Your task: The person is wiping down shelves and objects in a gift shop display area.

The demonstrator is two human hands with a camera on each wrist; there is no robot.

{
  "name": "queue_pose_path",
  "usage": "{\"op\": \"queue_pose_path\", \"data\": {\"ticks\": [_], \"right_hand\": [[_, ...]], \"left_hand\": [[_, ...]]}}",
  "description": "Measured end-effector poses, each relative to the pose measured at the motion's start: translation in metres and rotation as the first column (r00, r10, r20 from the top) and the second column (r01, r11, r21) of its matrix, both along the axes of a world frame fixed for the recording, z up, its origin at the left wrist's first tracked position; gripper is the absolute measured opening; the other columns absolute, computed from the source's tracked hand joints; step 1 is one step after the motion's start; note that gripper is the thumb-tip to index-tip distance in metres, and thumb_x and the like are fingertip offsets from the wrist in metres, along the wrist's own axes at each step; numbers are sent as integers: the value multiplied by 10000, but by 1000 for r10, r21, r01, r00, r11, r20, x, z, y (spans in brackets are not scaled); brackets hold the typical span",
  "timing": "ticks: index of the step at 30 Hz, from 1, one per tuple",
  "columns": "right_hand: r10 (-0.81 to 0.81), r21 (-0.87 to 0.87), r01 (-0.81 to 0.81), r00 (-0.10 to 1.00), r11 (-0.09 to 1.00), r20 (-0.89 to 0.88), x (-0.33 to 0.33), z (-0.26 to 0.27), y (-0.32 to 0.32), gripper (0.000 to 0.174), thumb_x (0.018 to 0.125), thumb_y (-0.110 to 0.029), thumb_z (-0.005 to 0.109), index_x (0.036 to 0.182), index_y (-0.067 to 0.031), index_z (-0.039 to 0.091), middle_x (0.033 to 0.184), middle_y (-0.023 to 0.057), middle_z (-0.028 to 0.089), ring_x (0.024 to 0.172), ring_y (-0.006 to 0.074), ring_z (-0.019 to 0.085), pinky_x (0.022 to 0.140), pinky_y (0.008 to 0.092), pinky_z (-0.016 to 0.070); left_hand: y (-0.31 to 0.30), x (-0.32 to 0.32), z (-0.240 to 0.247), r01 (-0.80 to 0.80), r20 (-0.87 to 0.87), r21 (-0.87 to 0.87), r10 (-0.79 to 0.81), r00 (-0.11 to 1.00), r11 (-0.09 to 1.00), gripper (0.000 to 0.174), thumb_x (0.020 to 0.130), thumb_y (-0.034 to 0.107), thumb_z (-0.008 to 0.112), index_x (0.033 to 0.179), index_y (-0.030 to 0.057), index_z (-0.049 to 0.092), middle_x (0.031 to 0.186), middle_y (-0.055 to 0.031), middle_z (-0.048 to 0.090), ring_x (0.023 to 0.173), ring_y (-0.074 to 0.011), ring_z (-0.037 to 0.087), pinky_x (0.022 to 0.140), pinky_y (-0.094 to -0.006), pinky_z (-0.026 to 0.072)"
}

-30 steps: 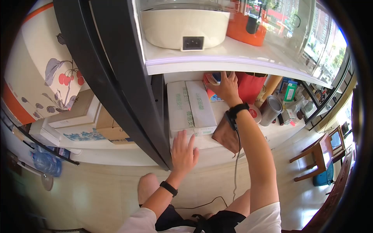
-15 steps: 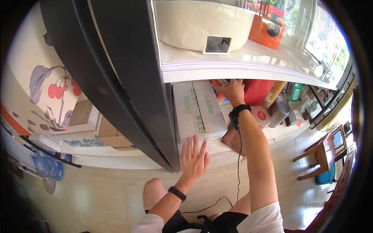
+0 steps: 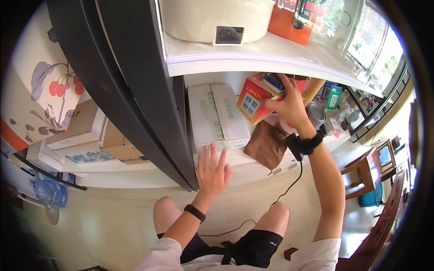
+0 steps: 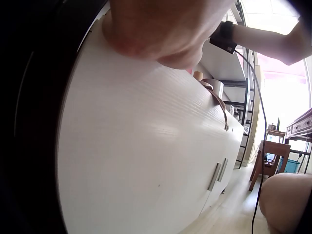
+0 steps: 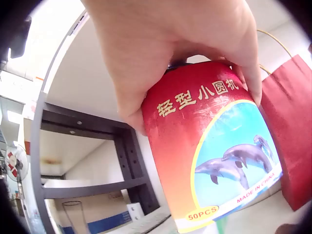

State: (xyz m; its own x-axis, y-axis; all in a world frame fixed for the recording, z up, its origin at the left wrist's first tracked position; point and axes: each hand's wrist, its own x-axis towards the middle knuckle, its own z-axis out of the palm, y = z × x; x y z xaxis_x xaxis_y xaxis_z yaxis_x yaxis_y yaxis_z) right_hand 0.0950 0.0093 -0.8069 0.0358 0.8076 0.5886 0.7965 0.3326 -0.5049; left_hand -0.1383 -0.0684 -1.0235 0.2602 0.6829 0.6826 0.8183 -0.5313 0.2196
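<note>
My right hand [image 3: 291,108] grips a red and yellow lighter box [image 3: 250,103] from above, thumb on one side and fingers on the other. The box tilts beside the white taped carton [image 3: 218,115], with a blue item [image 3: 273,82] showing in its top. Dolphins and "50PCS" are printed on the lighter box [image 5: 219,161] in the right wrist view. My left hand [image 3: 213,176] is spread flat, fingertips at the carton's lower front edge. The left wrist view shows part of that hand [image 4: 161,34] over a white cabinet front [image 4: 141,136].
A brown pouch [image 3: 266,144] hangs over the shelf edge, with a metal can [image 3: 316,113] behind. A red paper bag [image 5: 292,126] stands beside the lighter box. Above runs a white shelf [image 3: 271,58] bearing a cream appliance [image 3: 194,20]. A dark upright post [image 3: 135,90] stands left of the carton.
My right hand has drawn the lighter box forward and up from the back of the shelf, tilting it. My left hand remains spread at the carton's front.
</note>
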Motion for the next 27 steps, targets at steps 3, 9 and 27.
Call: {"op": "queue_pose_path", "data": {"ticks": [3,9,27], "right_hand": [[142,-15,-143,988,990,-53,-14,3,-38,779,623,-206,772,1353,-70,537,1148,228,578,1092,359,585,987,412,478],[259,-17,-260,966,966,-25,-51,-9,-92,836,582,-185,799,1366,-97,524,1199,209,531,1081,371,582,961,409,498],[196,-79,-241,909,967,-369,-46,-53,-165,609,794,-236,815,1307,-19,568,1315,187,532,1165,291,581,970,388,492]], "left_hand": [[-4,-3,10,61,99,-33,-57,993,998,694,858,344,651,1425,20,416,1550,-259,306,1445,-429,268,1168,-549,209],[-30,2,64,283,551,-57,-206,809,957,1162,700,340,870,1510,-41,129,1583,-285,157,1446,-404,255,1165,-511,221],[-41,27,56,490,778,7,-313,545,872,1031,562,196,961,1381,4,363,1282,-158,445,1190,-304,490,1001,-400,418]]}}
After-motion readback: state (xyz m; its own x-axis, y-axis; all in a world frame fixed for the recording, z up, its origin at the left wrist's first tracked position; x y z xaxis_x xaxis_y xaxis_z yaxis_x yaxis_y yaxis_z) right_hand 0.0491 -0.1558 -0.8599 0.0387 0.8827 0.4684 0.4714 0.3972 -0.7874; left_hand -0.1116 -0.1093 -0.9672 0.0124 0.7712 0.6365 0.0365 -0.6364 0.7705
